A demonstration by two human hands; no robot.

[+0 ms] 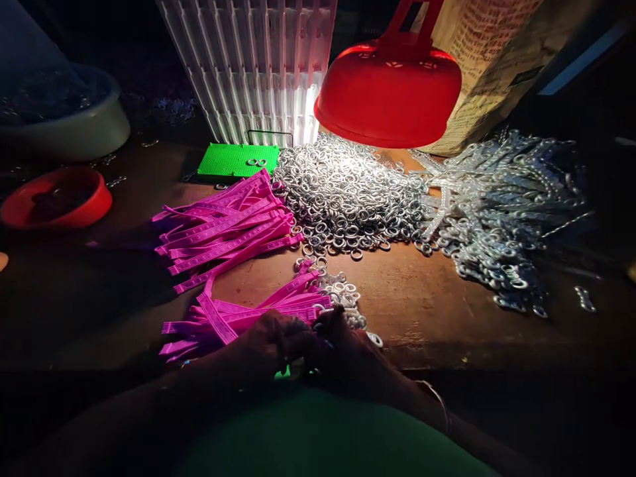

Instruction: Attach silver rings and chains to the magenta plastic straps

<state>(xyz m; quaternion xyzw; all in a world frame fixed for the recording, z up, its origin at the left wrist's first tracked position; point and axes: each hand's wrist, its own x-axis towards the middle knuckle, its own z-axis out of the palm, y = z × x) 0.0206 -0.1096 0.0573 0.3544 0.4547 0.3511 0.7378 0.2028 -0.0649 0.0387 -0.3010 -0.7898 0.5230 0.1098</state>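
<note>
My left hand [278, 339] and my right hand [342, 348] meet at the table's front edge, both in deep shadow. The fingers of each are bent and pressed together; what is pinched between them is too dark to make out. Just beyond the fingertips lies a small bunch of pink straps [278, 306], their right ends among silvery rings [350, 295]. A larger stack of pink straps [228, 232] rests farther back. Behind and to the right spreads a big heap of metal rings [348, 192].
A red lamp shade [390, 96] hangs low over the heap. Silvery strips with rings [501, 199] are piled at right. A green box [236, 160] carries two rings, before a ribbed translucent panel [253, 66]. At left stand a red bowl [94, 205] and a pale tub [74, 132].
</note>
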